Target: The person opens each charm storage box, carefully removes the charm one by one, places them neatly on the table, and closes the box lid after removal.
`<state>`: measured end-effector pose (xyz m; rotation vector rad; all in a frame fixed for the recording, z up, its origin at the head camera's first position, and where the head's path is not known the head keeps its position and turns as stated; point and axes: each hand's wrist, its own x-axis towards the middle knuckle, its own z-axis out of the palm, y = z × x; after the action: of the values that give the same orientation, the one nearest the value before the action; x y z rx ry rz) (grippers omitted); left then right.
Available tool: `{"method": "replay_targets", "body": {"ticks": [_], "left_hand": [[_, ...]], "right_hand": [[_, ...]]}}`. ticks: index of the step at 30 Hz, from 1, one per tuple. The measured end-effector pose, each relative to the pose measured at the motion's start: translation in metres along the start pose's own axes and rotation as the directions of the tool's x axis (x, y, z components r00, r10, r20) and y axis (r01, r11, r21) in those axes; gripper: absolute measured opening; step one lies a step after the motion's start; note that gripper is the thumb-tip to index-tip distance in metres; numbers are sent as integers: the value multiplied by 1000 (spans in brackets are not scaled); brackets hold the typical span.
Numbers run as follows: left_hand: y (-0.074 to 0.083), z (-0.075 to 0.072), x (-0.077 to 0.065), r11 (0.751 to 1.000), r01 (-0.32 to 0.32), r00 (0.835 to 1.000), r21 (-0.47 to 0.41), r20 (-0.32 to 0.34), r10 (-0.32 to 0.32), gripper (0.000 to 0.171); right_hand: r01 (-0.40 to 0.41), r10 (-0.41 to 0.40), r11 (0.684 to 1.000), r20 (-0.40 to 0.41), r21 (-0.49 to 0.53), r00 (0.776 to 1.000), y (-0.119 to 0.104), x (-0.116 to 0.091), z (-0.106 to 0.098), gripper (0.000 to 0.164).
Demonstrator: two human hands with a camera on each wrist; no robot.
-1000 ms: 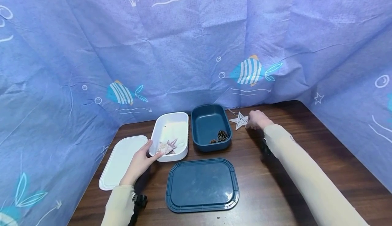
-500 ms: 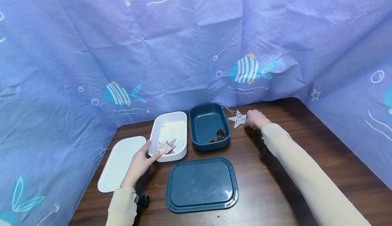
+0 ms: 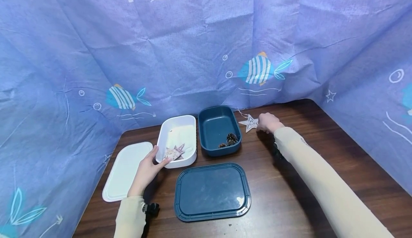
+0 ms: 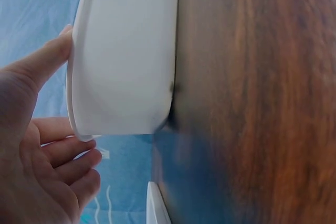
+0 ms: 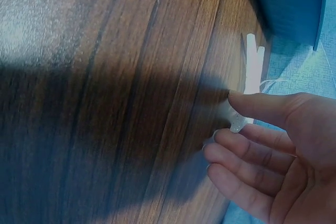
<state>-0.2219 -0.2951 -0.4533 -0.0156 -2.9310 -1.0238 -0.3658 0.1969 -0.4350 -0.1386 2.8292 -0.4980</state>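
Observation:
My left hand (image 3: 148, 169) holds the near left corner of a white container (image 3: 176, 121); in the left wrist view its thumb lies on the rim and its fingers curl at the corner. Pinkish star-shaped pieces (image 3: 174, 153) lie inside that container. At the back right, my right hand (image 3: 268, 122) pinches one point of a white star ornament (image 3: 250, 123) with a string loop. The right wrist view shows the star's glittery tip (image 5: 238, 125) between thumb and index finger, the index fingertip partly hidden. A dark blue container (image 3: 216, 123) stands left of the star with pine cones (image 3: 231, 139) inside.
A white lid (image 3: 127, 171) lies on the brown wooden table (image 3: 276, 195) at left. A dark blue lid (image 3: 212, 191) lies in front of the containers. Behind the table hangs a blue fabric (image 3: 206, 52) printed with fish.
Hands, star and containers keep their places relative to each other. The head view has shifted slightly.

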Motion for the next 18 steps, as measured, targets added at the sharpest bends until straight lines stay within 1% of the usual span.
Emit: {"method": "replay_targets", "body": {"ticks": [5,11,18], "left_hand": [[-1,0,0,1000,-7,1000,2,-5,7,96],[0,-2,2,999,-34,999,19,-21,34,96],[1,0,5,999,-25,999,31,-20,26,95]], "right_hand": [[3,-4,1000,-7,-12,1000,-2,-3,0,19],[15,-15,1000,-8,27,1000,-2,-6,0,16],[28,-28,999,12,35,1000,-1,-6,-1,15]]}}
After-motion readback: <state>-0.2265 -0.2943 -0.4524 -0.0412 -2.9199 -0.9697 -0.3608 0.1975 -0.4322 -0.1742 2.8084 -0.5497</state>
